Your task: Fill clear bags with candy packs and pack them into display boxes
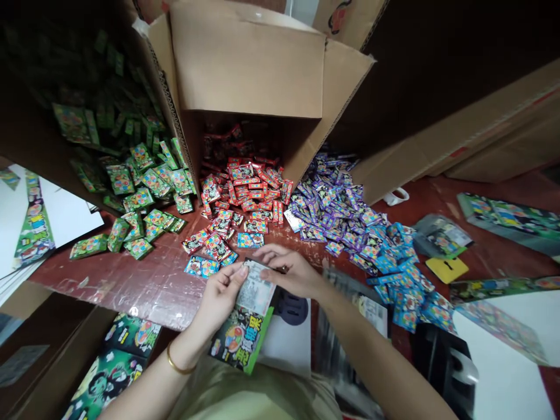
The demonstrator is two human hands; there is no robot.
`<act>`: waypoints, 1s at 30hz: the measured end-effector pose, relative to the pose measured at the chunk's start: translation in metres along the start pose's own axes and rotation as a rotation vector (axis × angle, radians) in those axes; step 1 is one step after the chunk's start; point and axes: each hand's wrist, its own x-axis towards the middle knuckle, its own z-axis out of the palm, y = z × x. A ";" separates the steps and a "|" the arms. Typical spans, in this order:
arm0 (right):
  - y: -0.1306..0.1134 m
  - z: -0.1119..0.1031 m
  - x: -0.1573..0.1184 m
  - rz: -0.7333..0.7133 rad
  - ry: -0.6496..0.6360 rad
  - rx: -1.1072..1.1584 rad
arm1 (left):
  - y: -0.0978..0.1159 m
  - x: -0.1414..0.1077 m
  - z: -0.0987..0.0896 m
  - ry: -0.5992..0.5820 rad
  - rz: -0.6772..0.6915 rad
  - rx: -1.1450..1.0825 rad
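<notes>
In front of my body is a printed candy box (240,341), black and green with a pale text panel at its upper end. My left hand (222,293) pinches the box's upper left edge between thumb and fingers. From the other side, my right hand (297,272) grips the top right corner, its fingers bent over the upper edge. Whether anything is inside the box cannot be seen. Just beyond my hands lie blue candy packets (202,266) and red candy packets (221,221).
Green packets (157,181) spill from a carton at left, red ones from the middle carton (249,64). Purple packets (332,201) and blue packets (405,280) are heaped at right. Flat printed boxes (114,379) fill a carton at lower left. A yellow piece (447,268) lies right.
</notes>
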 end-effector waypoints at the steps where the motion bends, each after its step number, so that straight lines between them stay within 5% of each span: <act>1: 0.004 0.000 0.005 0.002 -0.016 -0.025 | -0.002 0.000 -0.003 0.010 -0.001 -0.015; 7: 0.049 -0.001 0.073 0.548 0.244 -0.633 | -0.013 0.000 -0.024 0.092 0.005 0.003; 12: 0.071 0.024 0.102 0.666 0.282 -0.719 | -0.019 -0.002 -0.037 0.136 -0.009 -0.010; 21: 0.089 0.010 0.095 0.610 0.160 -0.661 | -0.021 -0.002 -0.048 0.146 -0.017 -0.021; 30: 0.066 0.024 0.070 0.380 0.192 -0.444 | -0.011 -0.002 -0.050 0.213 0.017 0.000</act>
